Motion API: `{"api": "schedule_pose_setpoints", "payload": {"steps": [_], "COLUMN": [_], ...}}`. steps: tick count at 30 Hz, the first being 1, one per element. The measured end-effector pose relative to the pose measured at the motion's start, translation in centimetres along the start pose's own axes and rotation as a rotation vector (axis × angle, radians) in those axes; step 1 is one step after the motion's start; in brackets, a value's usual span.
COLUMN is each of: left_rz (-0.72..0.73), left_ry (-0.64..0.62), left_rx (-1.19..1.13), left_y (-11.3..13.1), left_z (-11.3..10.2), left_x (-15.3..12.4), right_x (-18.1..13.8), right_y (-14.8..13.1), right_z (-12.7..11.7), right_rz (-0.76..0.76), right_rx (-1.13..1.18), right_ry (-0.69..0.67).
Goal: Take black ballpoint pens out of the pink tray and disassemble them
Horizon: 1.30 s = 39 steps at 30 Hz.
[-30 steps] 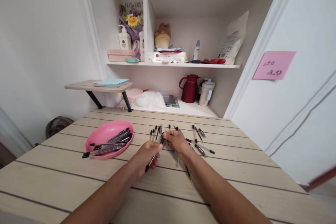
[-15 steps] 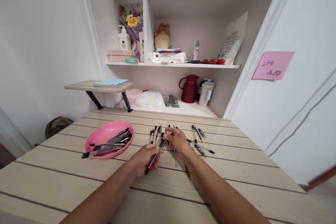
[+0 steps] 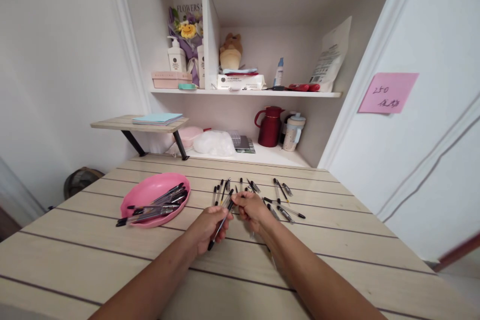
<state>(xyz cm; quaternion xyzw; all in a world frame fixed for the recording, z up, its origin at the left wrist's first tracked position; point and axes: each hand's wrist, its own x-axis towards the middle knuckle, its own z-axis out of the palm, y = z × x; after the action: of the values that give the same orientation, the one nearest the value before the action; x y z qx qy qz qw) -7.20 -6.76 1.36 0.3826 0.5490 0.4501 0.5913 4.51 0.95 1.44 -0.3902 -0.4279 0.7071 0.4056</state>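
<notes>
The left hand [image 3: 210,225] holds a slanted, black-ended pen [image 3: 216,235] between thumb and fingers, and the right hand [image 3: 252,207] pinches narrowly at its upper end. Left of this grip sits a pink bowl [image 3: 137,189] of pens [image 3: 165,205]; loose pen parts [image 3: 285,214] lie beyond and to the right.

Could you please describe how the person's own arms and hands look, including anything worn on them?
The left hand and right hand are ungloved. Both forearms are bare as far as the picture shows, with no sleeve, watch or bracelet visible. Rings cannot be ruled out, since each hand is partly hidden.
</notes>
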Motion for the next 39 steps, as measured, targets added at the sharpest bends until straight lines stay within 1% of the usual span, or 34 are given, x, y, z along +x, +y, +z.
{"api": "schedule_pose_setpoints", "payload": {"steps": [3,5,8,11,14,18,20,22,24,25,28,30,31,33,36,37,39], "left_rz": [-0.070,-0.098,-0.075,-0.039,-0.032,-0.024,-0.028,-0.041,-0.044,-0.036,0.014,0.050,0.071,0.126,0.224,0.244,0.265], "left_ry": [-0.093,-0.112,-0.111,-0.112,-0.083,-0.062,-0.061,-0.070,-0.076,-0.068,0.018,0.100,0.141,0.230,0.351,0.374,0.392], "left_rx": [-0.038,-0.047,-0.021,0.015,-0.002,-0.027,-0.016,0.008,0.039,0.060,0.133,0.199,0.245,0.415,0.794,0.883,0.980], "left_y": [0.0,0.1,0.1,0.1,0.1,0.2,0.1,0.0,0.0,0.1,0.8,1.4,1.6,1.9,2.0,2.0,2.0], "left_z": [-0.3,-0.4,-0.3,-0.1,-0.1,-0.1,-0.1,-0.1,-0.3,-0.6,-1.4,-1.9,-2.1,-2.2,-1.8,-1.6,-1.3], "left_x": [-0.1,-0.2,-0.2,-0.2,-0.3,-0.3,-0.2,-0.3,-0.4,-0.5,-0.5,-0.2,0.1,1.0,2.7,3.2,4.2], "right_x": [0.2,0.4,0.6,0.8,0.8,0.4,0.4,0.9,1.8,2.4,3.7,4.1,4.1,3.9,3.5,3.5,3.5], "right_y": [-0.7,-1.0,-1.2,-1.3,-1.3,-0.5,-0.1,-0.3,-1.6,-2.5,-5.2,-5.8,-5.7,-4.4,-1.9,-1.2,-0.5], "right_z": [-0.5,-0.8,-1.1,-1.2,-1.4,-1.0,-0.7,-0.8,-1.8,-2.5,-5.1,-6.3,-6.5,-6.2,-4.5,-3.9,-2.9], "right_rz": [0.036,0.033,0.009,-0.032,-0.065,-0.042,-0.071,-0.160,-0.272,-0.303,-0.361,-0.363,-0.350,-0.303,-0.242,-0.236,-0.244], "right_rx": [0.064,0.075,0.094,0.119,0.124,0.043,-0.016,-0.078,-0.133,-0.139,-0.179,-0.254,-0.308,-0.441,-0.666,-0.739,-0.882], "right_ry": [-0.006,-0.004,0.020,0.073,0.109,0.037,0.029,0.117,0.269,0.320,0.432,0.458,0.448,0.393,0.305,0.287,0.268]}}
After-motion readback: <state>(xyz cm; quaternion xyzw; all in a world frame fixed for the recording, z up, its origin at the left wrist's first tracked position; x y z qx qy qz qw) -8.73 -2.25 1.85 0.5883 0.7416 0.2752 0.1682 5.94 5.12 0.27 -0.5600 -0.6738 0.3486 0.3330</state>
